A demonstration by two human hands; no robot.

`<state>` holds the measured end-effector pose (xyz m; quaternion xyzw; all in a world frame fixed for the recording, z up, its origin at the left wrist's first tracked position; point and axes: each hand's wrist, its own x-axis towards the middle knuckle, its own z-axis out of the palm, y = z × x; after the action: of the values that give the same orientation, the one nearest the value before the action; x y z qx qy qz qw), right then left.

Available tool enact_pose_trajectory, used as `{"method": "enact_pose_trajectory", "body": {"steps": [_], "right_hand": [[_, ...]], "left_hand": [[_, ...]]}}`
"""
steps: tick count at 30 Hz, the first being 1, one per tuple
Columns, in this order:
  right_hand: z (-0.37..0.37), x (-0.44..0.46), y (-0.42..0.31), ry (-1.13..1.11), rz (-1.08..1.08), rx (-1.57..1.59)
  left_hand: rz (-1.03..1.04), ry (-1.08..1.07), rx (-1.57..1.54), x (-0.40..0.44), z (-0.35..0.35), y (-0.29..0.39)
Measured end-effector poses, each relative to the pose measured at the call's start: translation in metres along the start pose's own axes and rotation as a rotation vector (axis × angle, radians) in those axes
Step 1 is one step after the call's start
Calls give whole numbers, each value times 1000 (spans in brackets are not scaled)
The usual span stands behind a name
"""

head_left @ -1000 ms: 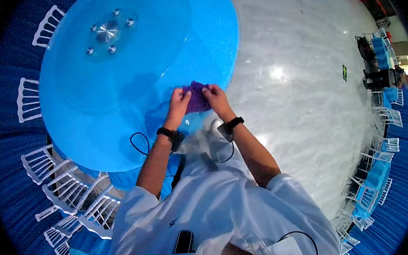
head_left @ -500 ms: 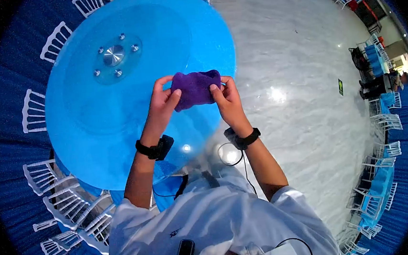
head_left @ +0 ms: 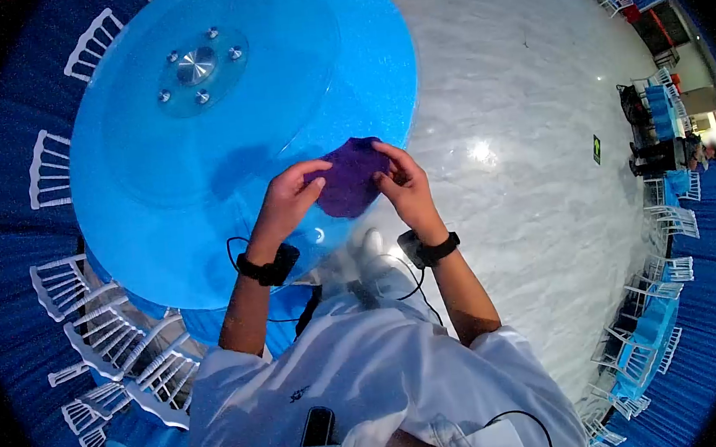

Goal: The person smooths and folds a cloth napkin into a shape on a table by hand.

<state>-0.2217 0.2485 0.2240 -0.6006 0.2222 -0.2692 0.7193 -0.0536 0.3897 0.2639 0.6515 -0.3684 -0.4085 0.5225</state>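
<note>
A purple cloth [head_left: 348, 182] hangs between my two hands over the near right edge of the round blue table [head_left: 282, 112]. Its left edge is pinched between the thumb and fingers of my left hand [head_left: 290, 197]. My right hand [head_left: 406, 188] grips the upper right part of the cloth, thumb in front. The fabric is partly spread, with an uneven outline. Black straps with small dark devices sit on both wrists.
On the table stands a glass disc with a round metal centre [head_left: 197, 66] and several small metal knobs. White chairs [head_left: 51, 170] line the left. A person [head_left: 664, 156] is at the far right, near more tables and chairs.
The cloth was bunched up small, then was stretched out wide, and now hangs lower and rounder. My hands moved apart from each other, and both still hold it.
</note>
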Motion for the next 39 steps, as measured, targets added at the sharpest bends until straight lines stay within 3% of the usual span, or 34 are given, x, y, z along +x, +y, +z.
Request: {"method": "enact_pose_trajectory", "body": {"steps": [7,10,13,15,18,21,22,26,33,35,39], "right_hand": [[-9,-11,-6,-32,94,-36],[-7,-8,-6,-59,153,-58],[-2,-3,-4,-65,100,132],[-4,3,2,-77,33,48],[-10,12,11,-57,34,-65],[-11,18,5,-70,46,-247],[-7,18,-4,-60,-1,-435],[-7,21,-3,-69,50,-490],[-11,22,9,-134,217,-163],[-5,24,-2,-156,267,-88],[-5,18,-11,-214,307,-45]], "left_hand": [[33,-19,176,-8,0,5],[101,84,316,-10,1,8],[21,129,378,-12,-1,13],[93,132,254,-10,-5,-4],[-2,147,103,-16,-1,-1],[34,239,-97,-25,15,-12],[-9,243,-73,-28,18,-13],[58,412,148,-38,37,-9],[107,488,137,-44,43,-20],[100,424,-82,-44,44,-14],[34,415,-123,-45,36,-18]]}}
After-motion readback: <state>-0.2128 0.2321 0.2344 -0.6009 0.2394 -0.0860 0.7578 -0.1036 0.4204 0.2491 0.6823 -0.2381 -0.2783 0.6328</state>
